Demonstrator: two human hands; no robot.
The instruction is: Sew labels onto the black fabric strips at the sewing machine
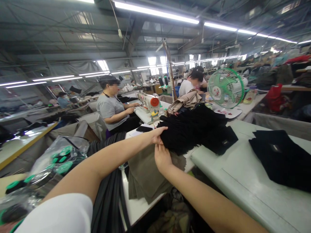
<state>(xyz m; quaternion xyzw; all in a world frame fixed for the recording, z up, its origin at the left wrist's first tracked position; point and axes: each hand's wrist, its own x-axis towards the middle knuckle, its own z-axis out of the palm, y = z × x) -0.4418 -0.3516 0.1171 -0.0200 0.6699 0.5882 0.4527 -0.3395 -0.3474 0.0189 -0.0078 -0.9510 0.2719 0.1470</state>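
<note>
A thick stack of black fabric pieces [191, 127] lies across the table edge in front of me. At its near left edge, my left hand [159, 136] is closed on the cloth, thumb on top and the other fingers partly hidden. Just below it, my right hand [163, 159] also grips the black fabric's edge with bent fingers; the fingertips are partly hidden. Under my hands, olive-brown fabric pieces [148, 174] hang over the white table edge. Long dark strips [109, 194] drape down beside my left arm.
More black pieces [282, 155] lie on the pale green table [233, 174] at right. A green fan [225, 87] stands behind the stack. A co-worker in grey [111, 105] sits at a sewing machine [148, 101]. Thread cones in plastic [62, 158] are at left, a phone [144, 129] ahead.
</note>
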